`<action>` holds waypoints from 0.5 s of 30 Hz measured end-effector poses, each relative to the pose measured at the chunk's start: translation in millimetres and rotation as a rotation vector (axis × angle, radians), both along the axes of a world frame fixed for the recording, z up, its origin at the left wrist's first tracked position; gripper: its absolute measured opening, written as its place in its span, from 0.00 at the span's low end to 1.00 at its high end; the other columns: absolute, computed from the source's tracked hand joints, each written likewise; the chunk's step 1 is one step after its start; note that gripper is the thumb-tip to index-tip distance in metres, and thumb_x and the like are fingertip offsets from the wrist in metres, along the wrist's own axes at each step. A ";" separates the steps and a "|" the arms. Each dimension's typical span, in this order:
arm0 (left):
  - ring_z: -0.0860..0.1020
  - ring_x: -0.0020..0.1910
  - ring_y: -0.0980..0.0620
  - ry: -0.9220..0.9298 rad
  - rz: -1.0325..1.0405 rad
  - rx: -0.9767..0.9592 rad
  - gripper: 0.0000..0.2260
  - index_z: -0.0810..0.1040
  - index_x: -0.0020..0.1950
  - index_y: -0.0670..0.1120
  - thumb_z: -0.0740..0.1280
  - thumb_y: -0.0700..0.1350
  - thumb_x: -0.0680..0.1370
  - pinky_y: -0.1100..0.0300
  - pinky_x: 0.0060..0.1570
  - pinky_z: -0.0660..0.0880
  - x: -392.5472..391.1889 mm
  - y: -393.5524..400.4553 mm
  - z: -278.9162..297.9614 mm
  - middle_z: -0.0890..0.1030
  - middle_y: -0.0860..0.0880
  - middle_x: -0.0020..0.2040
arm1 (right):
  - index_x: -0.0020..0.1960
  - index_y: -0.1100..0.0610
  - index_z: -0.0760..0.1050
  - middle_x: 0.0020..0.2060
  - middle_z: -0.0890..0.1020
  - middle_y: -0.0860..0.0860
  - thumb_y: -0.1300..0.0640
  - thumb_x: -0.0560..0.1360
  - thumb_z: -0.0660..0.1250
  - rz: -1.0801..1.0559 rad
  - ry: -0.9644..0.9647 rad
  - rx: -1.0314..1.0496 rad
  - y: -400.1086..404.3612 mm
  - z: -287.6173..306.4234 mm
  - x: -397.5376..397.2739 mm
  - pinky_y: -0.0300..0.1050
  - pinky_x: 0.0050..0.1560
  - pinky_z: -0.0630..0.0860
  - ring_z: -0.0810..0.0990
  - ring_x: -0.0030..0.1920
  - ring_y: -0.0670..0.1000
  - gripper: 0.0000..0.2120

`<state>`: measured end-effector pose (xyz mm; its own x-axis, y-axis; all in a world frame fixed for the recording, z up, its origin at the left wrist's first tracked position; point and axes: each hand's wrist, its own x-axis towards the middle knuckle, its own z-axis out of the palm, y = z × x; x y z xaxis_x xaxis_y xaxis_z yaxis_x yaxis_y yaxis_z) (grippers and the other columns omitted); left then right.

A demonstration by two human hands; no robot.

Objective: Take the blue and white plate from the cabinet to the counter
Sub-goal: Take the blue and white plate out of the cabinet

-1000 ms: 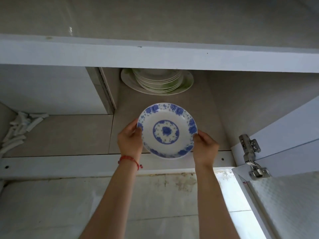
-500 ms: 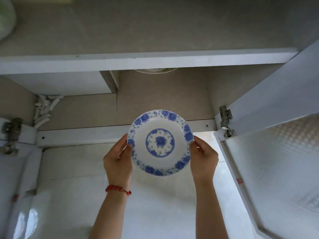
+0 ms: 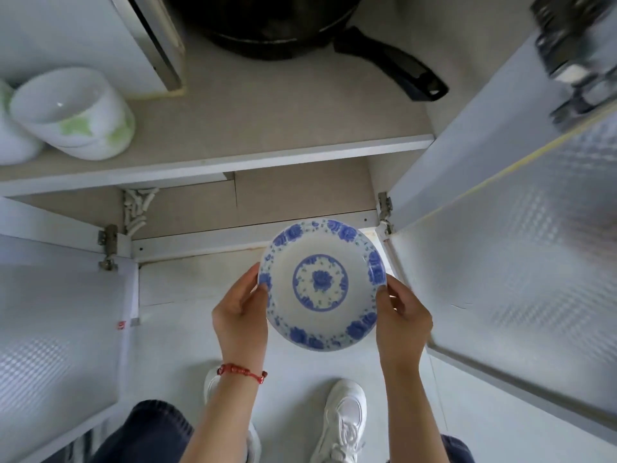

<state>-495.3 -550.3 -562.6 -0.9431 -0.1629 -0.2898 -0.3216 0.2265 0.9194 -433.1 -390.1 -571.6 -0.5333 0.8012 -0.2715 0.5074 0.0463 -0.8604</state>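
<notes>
Plate held in both hands, outside the open cabinet.
Left hand (image 3: 239,307) grips the left rim of the blue and white plate (image 3: 322,284); right hand (image 3: 402,320) grips the right rim, above the floor (image 3: 173,345).

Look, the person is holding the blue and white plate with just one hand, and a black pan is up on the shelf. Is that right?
Not quite. Both hands hold the blue and white plate: the left hand grips its left rim and the right hand its right rim, as the head view shows. The black pan is on the shelf, as you said.
</notes>
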 end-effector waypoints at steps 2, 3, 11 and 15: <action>0.81 0.46 0.61 -0.010 -0.010 -0.009 0.15 0.79 0.50 0.57 0.65 0.36 0.74 0.64 0.45 0.80 9.5 -2.6 32.7 0.83 0.53 0.46 | 0.48 0.52 0.80 0.37 0.83 0.46 0.61 0.75 0.63 0.007 0.002 -0.001 -1.7 32.2 9.6 0.36 0.36 0.79 0.81 0.37 0.41 0.08; 0.81 0.46 0.61 -0.008 -0.020 -0.010 0.14 0.80 0.52 0.55 0.65 0.37 0.75 0.62 0.46 0.80 14.1 -4.2 48.5 0.83 0.53 0.47 | 0.48 0.52 0.80 0.36 0.82 0.44 0.61 0.75 0.63 0.009 0.005 -0.008 -2.3 48.4 13.9 0.35 0.35 0.79 0.81 0.36 0.41 0.09; 0.80 0.48 0.65 0.049 -0.081 -0.023 0.17 0.76 0.58 0.53 0.65 0.34 0.74 0.72 0.46 0.76 37.7 -8.1 170.3 0.81 0.57 0.50 | 0.52 0.47 0.78 0.39 0.82 0.44 0.61 0.75 0.62 -0.056 -0.011 -0.131 -0.9 170.9 46.7 0.37 0.37 0.81 0.81 0.40 0.42 0.12; 0.80 0.50 0.61 0.047 -0.134 -0.020 0.15 0.77 0.58 0.49 0.65 0.35 0.74 0.67 0.50 0.77 39.8 -11.5 214.1 0.82 0.52 0.52 | 0.52 0.52 0.79 0.37 0.82 0.45 0.62 0.74 0.64 -0.073 0.003 -0.107 -3.6 219.3 60.5 0.28 0.33 0.77 0.80 0.36 0.40 0.11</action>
<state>-455.6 -561.7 -348.5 -0.9694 -0.0399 -0.2423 -0.2435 0.2833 0.9276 -372.6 -393.7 -352.3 -0.4754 0.8047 -0.3556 0.5033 -0.0828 -0.8601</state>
